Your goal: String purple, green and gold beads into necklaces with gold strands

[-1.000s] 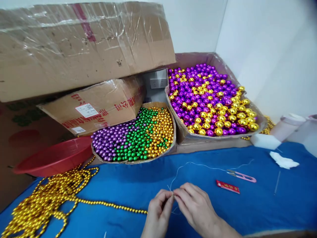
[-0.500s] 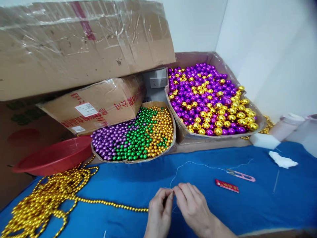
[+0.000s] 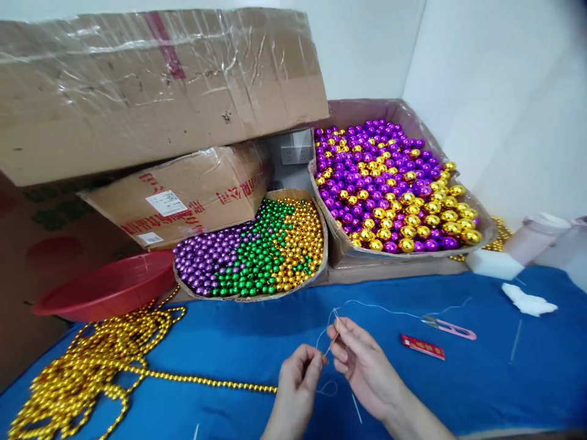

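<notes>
Above the blue cloth my left hand (image 3: 298,380) is closed in a pinch on a thin white thread (image 3: 322,335). My right hand (image 3: 362,360), slightly higher and to the right, pinches the same thread between thumb and fingertips. A small thread loop stands up from its fingertips, and another loop hangs between the hands. A string of gold beads (image 3: 206,382) runs from the left and ends behind my left hand; whether that hand grips it is hidden. A thin white sliver (image 3: 356,408) shows below my right hand.
Pink thread snips (image 3: 452,329) and a red packet (image 3: 422,346) lie to the right on the blue cloth (image 3: 220,342). Gold bead strings (image 3: 77,379) pile up beside a red basin (image 3: 110,287). Cardboard boxes of loose beads (image 3: 337,256) stand behind, below a large carton (image 3: 160,104).
My right hand has moved up and away from the left, its fingers turning upward with the thread. A thread loop now shows at its fingertips. The view has shifted slightly.
</notes>
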{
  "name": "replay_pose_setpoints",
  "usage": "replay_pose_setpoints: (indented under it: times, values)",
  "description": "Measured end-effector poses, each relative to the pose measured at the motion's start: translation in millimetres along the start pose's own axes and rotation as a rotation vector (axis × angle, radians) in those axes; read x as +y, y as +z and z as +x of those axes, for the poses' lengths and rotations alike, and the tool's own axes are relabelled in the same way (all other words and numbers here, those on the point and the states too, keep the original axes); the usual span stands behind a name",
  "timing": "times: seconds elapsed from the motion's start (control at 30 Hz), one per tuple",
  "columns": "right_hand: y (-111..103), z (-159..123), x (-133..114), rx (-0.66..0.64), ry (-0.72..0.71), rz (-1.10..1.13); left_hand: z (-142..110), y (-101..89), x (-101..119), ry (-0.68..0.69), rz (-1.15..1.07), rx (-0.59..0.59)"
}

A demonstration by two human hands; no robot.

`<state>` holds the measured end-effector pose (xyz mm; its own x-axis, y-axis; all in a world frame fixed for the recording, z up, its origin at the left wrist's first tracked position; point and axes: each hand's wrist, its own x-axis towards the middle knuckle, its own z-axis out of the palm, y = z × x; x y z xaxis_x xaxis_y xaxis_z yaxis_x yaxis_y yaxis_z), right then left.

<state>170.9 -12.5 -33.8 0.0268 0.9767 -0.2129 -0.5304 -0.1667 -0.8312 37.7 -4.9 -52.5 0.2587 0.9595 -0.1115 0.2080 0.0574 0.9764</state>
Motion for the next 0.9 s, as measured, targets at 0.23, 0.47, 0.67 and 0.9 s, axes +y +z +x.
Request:
replay_pose_setpoints:
  times: [0.23, 0.47, 0.67, 0.9]
  values:
    - [5, 0, -23, -0.005, 0.016, 0.183, -2, -18.5, 7, 0.106, 0.124, -0.071]
    - [11, -1, -21, -0.114, -0.627, -0.767, 7, -53.8, 5, 0.263, 0.370, -0.127]
    - [10, 20, 22, -0.345, -1.004, -1.379, 3, -61.2, 0, 0.178, 0.184, -0.100]
    - [26, 26, 10, -0.353, -1.331, -1.580, -3, -89.6, 20, 0.348, 0.660, -0.159]
